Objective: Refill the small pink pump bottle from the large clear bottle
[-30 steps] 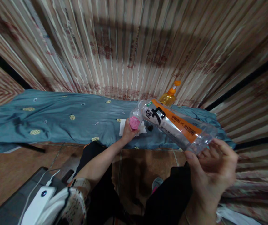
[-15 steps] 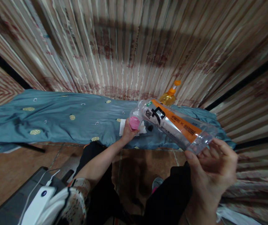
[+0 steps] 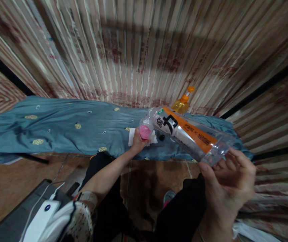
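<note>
Clear plastic bottle (image 3: 184, 132) slants lengthwise, neck pointing forward-left at the pink-marked container (image 3: 144, 131); your right hand (image 3: 231, 181) pinches its base, your left hand (image 3: 137, 143) grasps that container

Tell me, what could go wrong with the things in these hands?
The right hand holds the large bottle only near its base, so it might slip. The bottle slants toward the small pink-labelled container in the left hand; if either shifts, any contents could spill onto the cloth.

Dim pic w/ soft shadow across curtain (image 3: 134, 77), slightly blurry, edges stretched.
</note>
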`<move>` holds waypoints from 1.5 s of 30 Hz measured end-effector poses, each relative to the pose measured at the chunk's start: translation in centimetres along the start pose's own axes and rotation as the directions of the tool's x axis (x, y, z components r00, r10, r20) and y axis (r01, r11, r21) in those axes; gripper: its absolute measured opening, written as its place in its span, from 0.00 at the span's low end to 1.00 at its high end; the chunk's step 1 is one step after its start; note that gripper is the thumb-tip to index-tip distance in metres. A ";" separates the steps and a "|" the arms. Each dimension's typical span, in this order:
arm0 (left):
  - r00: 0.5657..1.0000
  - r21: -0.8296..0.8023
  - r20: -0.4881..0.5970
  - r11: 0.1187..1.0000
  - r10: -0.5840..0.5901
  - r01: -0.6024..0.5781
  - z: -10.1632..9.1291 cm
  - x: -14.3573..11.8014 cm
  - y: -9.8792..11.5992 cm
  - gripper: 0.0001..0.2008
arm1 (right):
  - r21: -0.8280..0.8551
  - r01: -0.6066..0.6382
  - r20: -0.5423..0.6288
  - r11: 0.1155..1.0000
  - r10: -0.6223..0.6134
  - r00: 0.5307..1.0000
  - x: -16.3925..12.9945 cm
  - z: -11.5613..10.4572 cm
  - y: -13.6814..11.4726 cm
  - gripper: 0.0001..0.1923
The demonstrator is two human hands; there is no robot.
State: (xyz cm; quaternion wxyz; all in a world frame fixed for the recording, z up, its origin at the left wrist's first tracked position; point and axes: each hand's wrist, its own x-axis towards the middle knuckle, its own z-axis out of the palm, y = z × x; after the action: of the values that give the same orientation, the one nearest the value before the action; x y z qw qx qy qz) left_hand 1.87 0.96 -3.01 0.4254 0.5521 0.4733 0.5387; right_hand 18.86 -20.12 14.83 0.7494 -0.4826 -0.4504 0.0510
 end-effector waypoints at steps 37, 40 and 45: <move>0.999 -0.018 -0.007 0.999 0.044 -0.044 0.1 0.0 0.1 0.40 | 0.006 0.037 0.030 0.999 -0.038 0.999 0.1 0.1 0.1 0.37; 1.000 -0.002 -0.007 1.000 0.022 -0.022 0.1 0.0 0.1 0.40 | 0.002 0.034 0.023 0.999 -0.034 0.999 0.1 0.1 0.1 0.37; 1.000 0.010 -0.007 1.000 0.018 -0.018 0.1 0.0 0.1 0.41 | 0.012 0.024 0.025 1.000 -0.024 0.999 0.1 0.1 0.1 0.37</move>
State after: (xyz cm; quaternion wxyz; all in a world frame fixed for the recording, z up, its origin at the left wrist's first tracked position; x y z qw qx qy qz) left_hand 1.98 1.00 -2.94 0.4160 0.5566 0.4724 0.5421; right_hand 18.87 -19.92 14.81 0.7469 -0.4722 -0.4654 0.0506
